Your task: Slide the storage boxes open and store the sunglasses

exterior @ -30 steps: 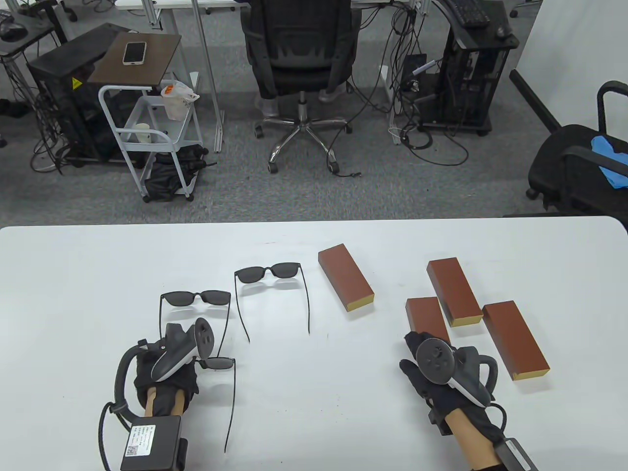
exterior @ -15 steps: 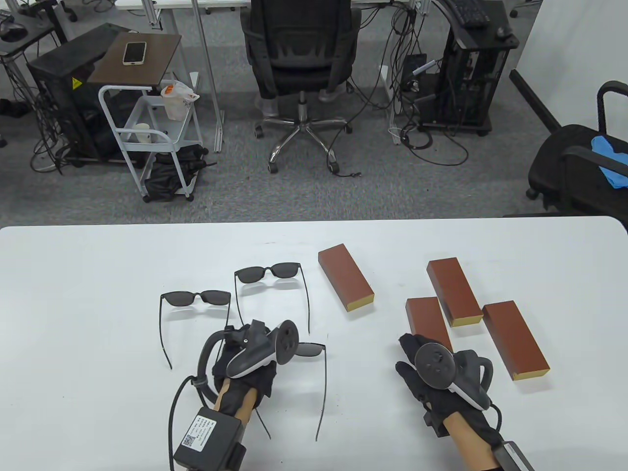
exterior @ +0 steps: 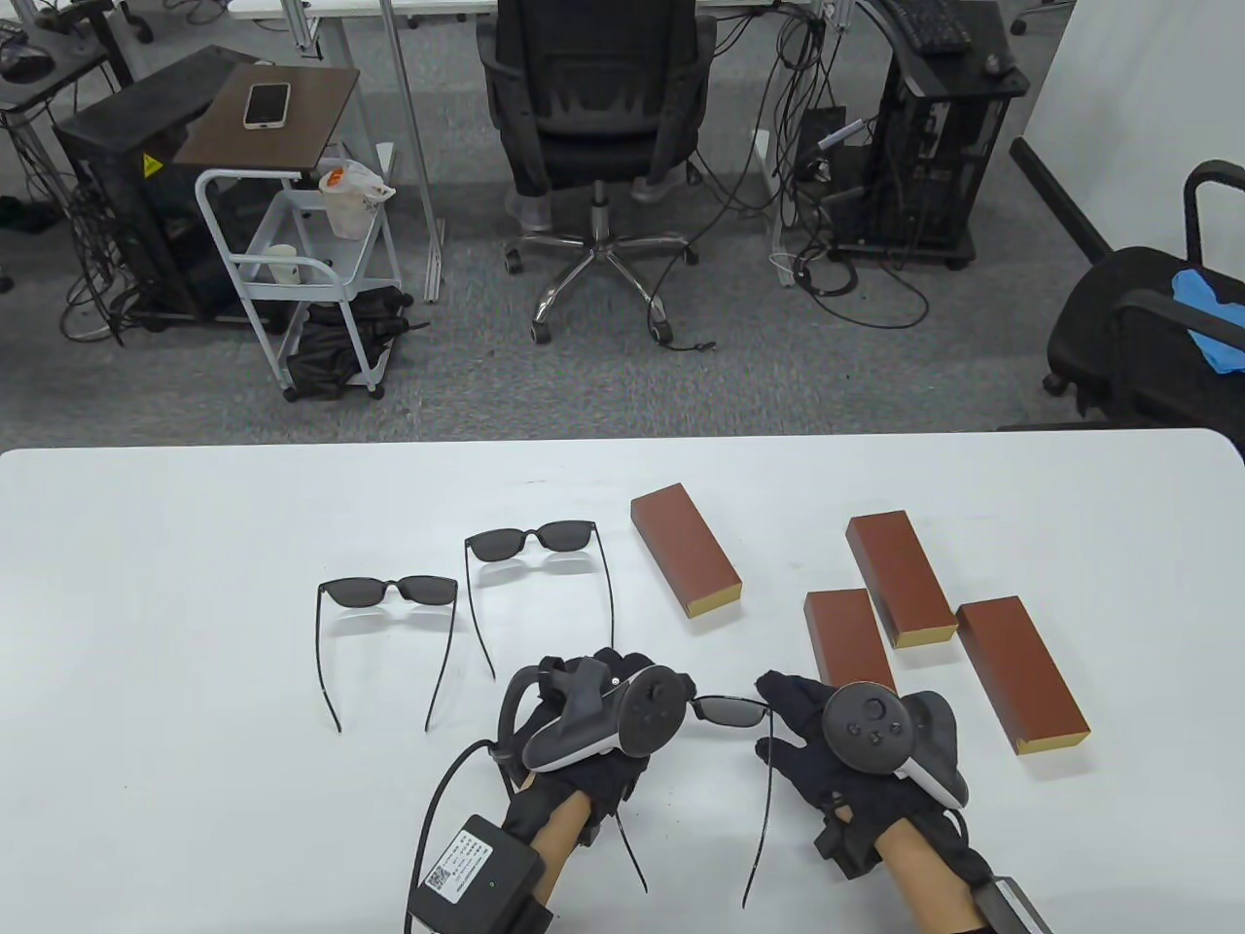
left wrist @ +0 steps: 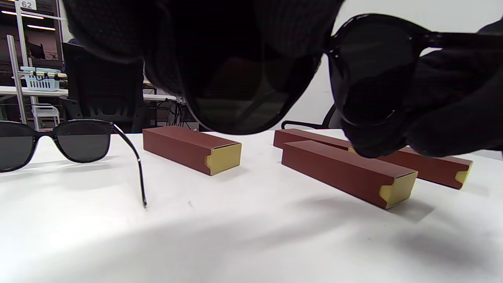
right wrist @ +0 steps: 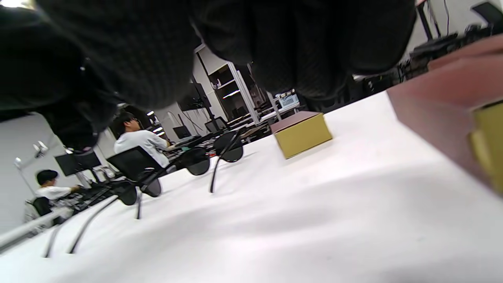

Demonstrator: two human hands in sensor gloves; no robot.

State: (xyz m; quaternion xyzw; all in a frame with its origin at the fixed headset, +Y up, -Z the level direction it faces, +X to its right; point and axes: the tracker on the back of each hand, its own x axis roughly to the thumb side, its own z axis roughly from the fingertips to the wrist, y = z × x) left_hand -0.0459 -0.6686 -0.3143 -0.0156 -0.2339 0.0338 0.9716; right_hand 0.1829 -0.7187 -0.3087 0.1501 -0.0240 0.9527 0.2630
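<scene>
left hand (exterior: pixel 584 739) carried sunglasses (exterior: pixel 729 710) rightward | fingers clamp frame | right hand (exterior: pixel 827 749) fingers seemingly pinch it | bare table (exterior: pixel 146 778) left

Table view: high, angled down at worktop (exterior: pixel 195 506). Wrist views: low, close to surface, facing far side. All share brown boxes (exterior: pixel 686 564).

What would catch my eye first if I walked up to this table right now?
Probably the two black-gloved hands, left hand and right hand, holding one pair of dark-lensed black sunglasses between them at the table's near edge. Next, the four closed reddish-brown cardboard boxes with yellow ends on the right half of the white table, and two more open pairs of black sunglasses standing left of centre.
</scene>
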